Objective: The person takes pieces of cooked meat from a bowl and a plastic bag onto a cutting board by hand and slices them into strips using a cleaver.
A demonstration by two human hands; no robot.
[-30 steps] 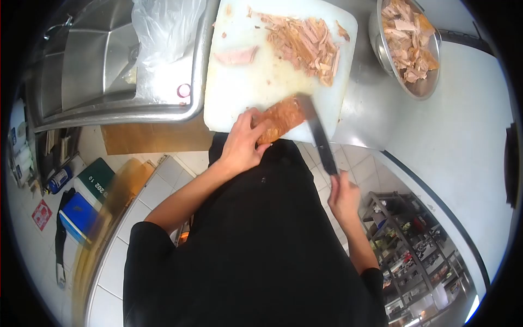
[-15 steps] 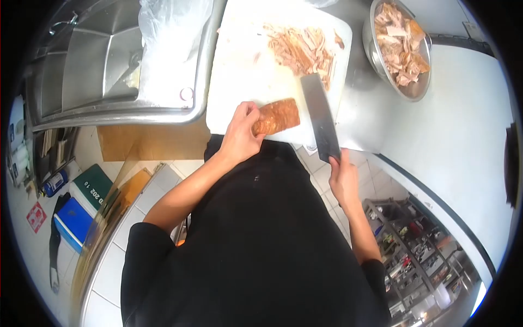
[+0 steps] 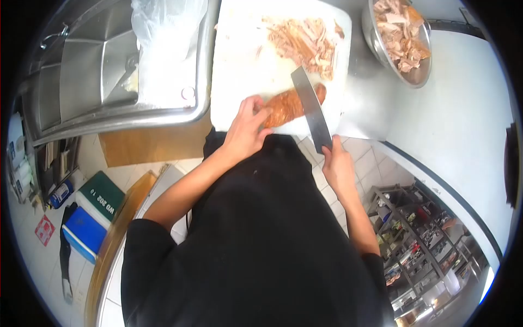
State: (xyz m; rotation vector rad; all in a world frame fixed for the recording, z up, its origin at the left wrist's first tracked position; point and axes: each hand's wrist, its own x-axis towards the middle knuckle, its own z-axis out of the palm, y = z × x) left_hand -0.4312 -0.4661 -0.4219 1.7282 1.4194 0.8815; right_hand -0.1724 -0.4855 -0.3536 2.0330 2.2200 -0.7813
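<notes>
Left hand [image 3: 247, 129] gripping the meat [image 3: 284, 108] on the near part of the board [image 3: 238, 71], right hand [image 3: 339, 166] closed round the knife [image 3: 311, 106] beyond its near edge; clean slicing calls for curled left fingertips, clear of the blade.

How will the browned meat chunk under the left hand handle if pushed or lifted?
The meat chunk is probably firm with slight give, since it looks thick and compact. Likely a bit slippery: its surface looks glossy. It may rock or roll on the flat cutting board, as its sides look rounded; the left hand grips one end.
</notes>
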